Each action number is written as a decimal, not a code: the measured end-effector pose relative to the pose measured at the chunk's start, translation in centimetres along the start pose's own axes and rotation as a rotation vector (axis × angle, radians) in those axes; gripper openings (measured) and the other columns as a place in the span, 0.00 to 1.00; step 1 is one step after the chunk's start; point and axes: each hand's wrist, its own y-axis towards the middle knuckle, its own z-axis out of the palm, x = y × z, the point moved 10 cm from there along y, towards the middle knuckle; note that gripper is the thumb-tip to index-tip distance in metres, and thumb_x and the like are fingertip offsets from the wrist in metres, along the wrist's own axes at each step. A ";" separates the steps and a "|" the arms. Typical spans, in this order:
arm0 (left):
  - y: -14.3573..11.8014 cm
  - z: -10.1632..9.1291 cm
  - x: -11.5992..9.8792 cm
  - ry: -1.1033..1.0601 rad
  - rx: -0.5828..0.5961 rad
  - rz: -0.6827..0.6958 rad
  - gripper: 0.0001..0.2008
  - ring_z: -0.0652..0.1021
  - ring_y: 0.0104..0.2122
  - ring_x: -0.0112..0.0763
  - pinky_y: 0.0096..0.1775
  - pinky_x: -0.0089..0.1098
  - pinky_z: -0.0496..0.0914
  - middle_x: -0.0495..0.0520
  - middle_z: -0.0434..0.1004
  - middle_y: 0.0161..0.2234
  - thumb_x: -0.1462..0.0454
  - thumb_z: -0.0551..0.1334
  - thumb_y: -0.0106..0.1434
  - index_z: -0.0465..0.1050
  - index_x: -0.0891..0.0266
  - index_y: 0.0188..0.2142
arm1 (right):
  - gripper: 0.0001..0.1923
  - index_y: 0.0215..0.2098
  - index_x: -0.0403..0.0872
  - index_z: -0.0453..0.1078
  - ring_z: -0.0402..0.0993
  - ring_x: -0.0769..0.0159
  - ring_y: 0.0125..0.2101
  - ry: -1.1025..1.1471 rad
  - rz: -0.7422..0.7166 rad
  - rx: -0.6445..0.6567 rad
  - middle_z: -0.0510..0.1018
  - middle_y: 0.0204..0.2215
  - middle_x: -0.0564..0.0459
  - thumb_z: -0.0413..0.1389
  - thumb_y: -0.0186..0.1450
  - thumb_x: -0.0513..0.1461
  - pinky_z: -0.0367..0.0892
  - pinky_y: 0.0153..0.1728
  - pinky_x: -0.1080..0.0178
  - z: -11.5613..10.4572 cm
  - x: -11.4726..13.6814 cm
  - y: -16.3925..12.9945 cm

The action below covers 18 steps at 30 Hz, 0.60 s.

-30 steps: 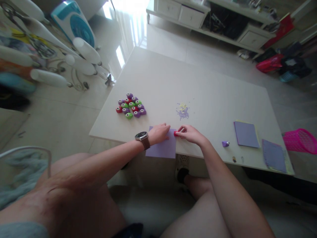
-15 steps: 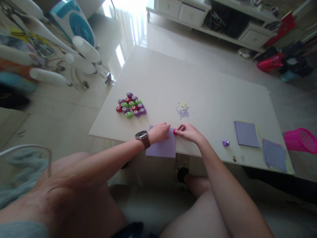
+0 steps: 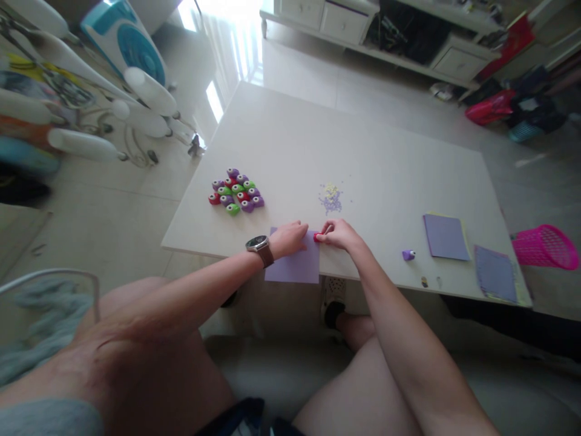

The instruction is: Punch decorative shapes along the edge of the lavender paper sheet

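A lilac sheet of paper (image 3: 295, 270) lies at the table's front edge, its near part jutting past the edge. Across its upper part rests my left hand (image 3: 290, 238), a watch on the wrist, fingers stretched out and pressing the sheet down. My right hand (image 3: 336, 234) pinches a small red craft paper punch (image 3: 316, 237) at the sheet's right edge; the fingers partly cover it. Beyond the hands is a scatter of tiny lilac and yellow paper cutouts (image 3: 331, 200). Several red, green and purple punches (image 3: 236, 189) stand grouped on the left.
On the right of the white table (image 3: 363, 151) are a purple punch (image 3: 408, 255), a stack of lilac paper (image 3: 447, 237) and another paper pile (image 3: 494, 272). Two tiny items lie near the front edge. A pink basket (image 3: 544, 246) stands past the right end.
The whole view has shifted slightly, moving everything a little left and up. Both hands keep about the same places on the sheet, with the red punch still at its right edge.
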 end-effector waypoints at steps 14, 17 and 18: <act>0.5 0.8 1.0 -0.019 0.006 -0.004 0.12 0.79 0.44 0.42 0.46 0.36 0.72 0.60 0.77 0.48 0.59 0.67 0.64 0.73 0.61 0.46 | 0.11 0.30 0.47 0.72 0.68 0.69 0.25 -0.116 -0.015 0.034 0.74 0.23 0.58 0.69 0.59 0.42 0.57 0.25 0.66 0.1 1.0 0.4; 0.5 0.5 1.0 -0.023 0.006 -0.016 0.14 0.79 0.45 0.42 0.46 0.35 0.72 0.60 0.77 0.49 0.59 0.67 0.63 0.73 0.61 0.46 | 0.11 0.30 0.47 0.72 0.67 0.70 0.25 -0.124 -0.013 0.035 0.73 0.23 0.58 0.69 0.58 0.41 0.57 0.26 0.66 0.0 1.0 0.5; 0.5 0.3 0.9 -0.026 0.008 -0.018 0.14 0.79 0.46 0.42 0.46 0.35 0.72 0.60 0.78 0.49 0.60 0.67 0.62 0.74 0.61 0.46 | 0.11 0.30 0.47 0.72 0.67 0.70 0.25 -0.123 -0.014 0.034 0.73 0.23 0.58 0.69 0.58 0.41 0.58 0.26 0.67 0.0 1.0 0.6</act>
